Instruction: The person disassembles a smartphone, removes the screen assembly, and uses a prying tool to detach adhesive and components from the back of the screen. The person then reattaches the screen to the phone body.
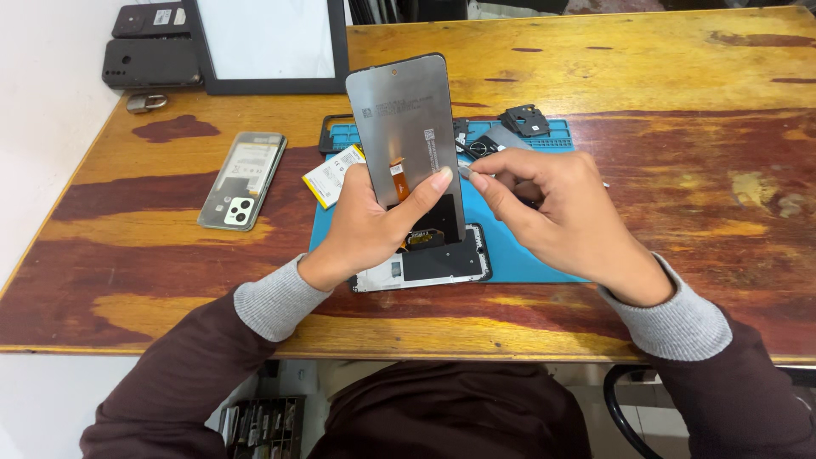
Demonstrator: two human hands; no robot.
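Left fingers [425,191] clamp display panel [408,136] upright; right fingers [484,180] pinch its edge film tab. Orange flex cable [398,177] below thumb could tear if tugged.

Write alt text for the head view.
The left hand holds a grey phone display panel upright while the right hand pinches a small piece at its edge, above a blue work mat on a wooden table.

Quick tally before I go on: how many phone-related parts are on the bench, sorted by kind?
Display panel, held upright by left hand: 1
Opened phone frame on blue mat: 1
Back cover with camera cutout: 1
Yellow-edged battery: 1
Dark phones at far left: 2
Total: 6
Right hand pinches a small tab.
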